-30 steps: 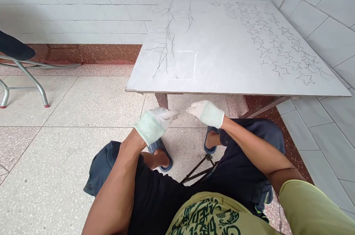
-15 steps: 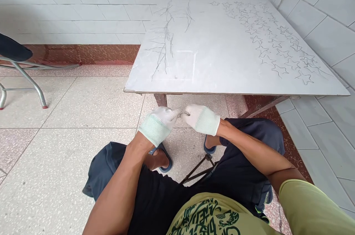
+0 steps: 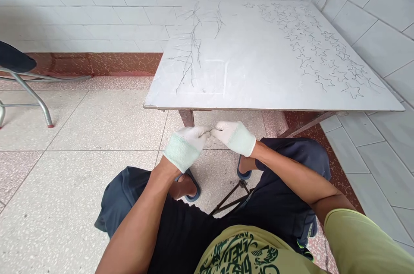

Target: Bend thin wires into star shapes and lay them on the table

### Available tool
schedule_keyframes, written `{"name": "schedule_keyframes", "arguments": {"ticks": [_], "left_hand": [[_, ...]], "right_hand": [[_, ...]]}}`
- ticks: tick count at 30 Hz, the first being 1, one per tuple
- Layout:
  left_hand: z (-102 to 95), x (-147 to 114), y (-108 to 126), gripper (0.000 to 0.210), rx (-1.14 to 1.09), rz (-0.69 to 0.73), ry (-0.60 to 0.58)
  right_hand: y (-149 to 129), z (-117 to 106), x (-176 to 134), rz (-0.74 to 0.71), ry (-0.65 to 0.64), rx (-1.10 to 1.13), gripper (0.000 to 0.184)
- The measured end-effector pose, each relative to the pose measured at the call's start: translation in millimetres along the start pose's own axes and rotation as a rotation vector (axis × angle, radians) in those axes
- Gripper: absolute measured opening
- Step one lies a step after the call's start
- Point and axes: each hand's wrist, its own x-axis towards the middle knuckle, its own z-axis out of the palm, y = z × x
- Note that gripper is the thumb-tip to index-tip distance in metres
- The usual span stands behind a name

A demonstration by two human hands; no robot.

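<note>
Both of my hands wear white work gloves with pale green cuffs and meet in front of the table edge, above the floor. My left hand (image 3: 194,134) is closed in a pinch, its fingertips touching those of the other hand. My right hand (image 3: 227,130) pinches too, its thumb and finger pressed together. Between them is a thin wire, almost wholly hidden by the gloved fingers. On the white table (image 3: 258,80) beyond lie loose lengths of thin wire (image 3: 193,45) at the left and several wire stars (image 3: 320,51) at the right.
Tiled walls (image 3: 97,15) stand behind and to the right of the table. A wooden table leg (image 3: 186,117) is just beyond my left hand. A metal-legged stool (image 3: 32,92) stands at the far left. Dark metal legs (image 3: 231,198) show between my knees.
My fingertips have come closer together, covering the small bit of dark wire that showed between them. The hands otherwise stay in nearly the same place.
</note>
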Motion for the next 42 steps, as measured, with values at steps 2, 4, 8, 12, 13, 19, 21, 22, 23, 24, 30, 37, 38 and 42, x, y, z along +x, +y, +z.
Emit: {"name": "schedule_keyframes", "arguments": {"ticks": [2, 4, 8, 12, 13, 19, 21, 22, 23, 24, 30, 37, 38, 42], "left_hand": [[-4.8, 0.1, 3.5, 0.041, -0.023, -0.058, 0.022], [-9.6, 1.3, 7.5, 0.039, -0.051, -0.120, 0.024], [-12.5, 5.7, 11.7, 0.038, 0.053, -0.106, 0.009], [-12.2, 9.8, 12.5, 0.038, 0.384, 0.116, -0.144], [-13.0, 10.1, 13.2, 0.037, 0.435, 0.157, -0.176], [-21.0, 7.6, 18.2, 0.034, 0.474, 0.057, -0.158], [-21.8, 7.1, 18.6, 0.035, 0.454, 0.020, -0.131], [-21.6, 7.2, 18.6, 0.036, 0.441, 0.004, -0.127], [-21.1, 7.4, 18.5, 0.035, 0.427, -0.007, -0.126], [-20.3, 7.8, 18.4, 0.035, 0.415, -0.013, -0.127], [-12.9, 9.8, 17.8, 0.037, 0.440, -0.009, -0.101], [-5.4, 10.2, 18.7, 0.036, 0.376, -0.066, -0.064], [-4.8, 9.7, 18.6, 0.036, 0.347, -0.071, -0.053], [-4.5, 7.9, 16.6, 0.037, 0.211, -0.078, -0.042]], "right_hand": [[-1.3, -6.1, -1.0, -0.021, -0.020, 0.093, 0.036], [-1.1, -9.4, -1.1, -0.040, -0.052, 0.140, 0.037], [1.2, -3.9, -0.3, -0.027, -0.092, 0.211, 0.039], [0.6, 5.2, -1.6, 0.015, -0.108, 0.123, 0.037], [0.0, 6.3, -2.2, 0.020, -0.114, 0.096, 0.037], [-3.2, 9.4, -2.6, 0.001, -0.039, -0.023, 0.028], [-3.8, 12.3, -2.0, -0.014, -0.008, -0.104, 0.028], [-3.9, 14.1, -1.7, -0.025, -0.001, -0.142, 0.030], [-4.0, 15.9, -1.6, -0.037, -0.003, -0.179, 0.032], [-4.1, 17.6, -1.5, -0.051, -0.012, -0.211, 0.034], [-6.4, 18.0, -2.0, -0.081, -0.110, -0.307, 0.030], [-7.4, 19.3, -1.7, -0.043, -0.115, -0.344, 0.028], [-6.5, 21.4, -2.1, -0.055, -0.079, -0.351, 0.032], [-2.6, 27.4, -5.7, -0.115, -0.001, -0.365, 0.045]]}}
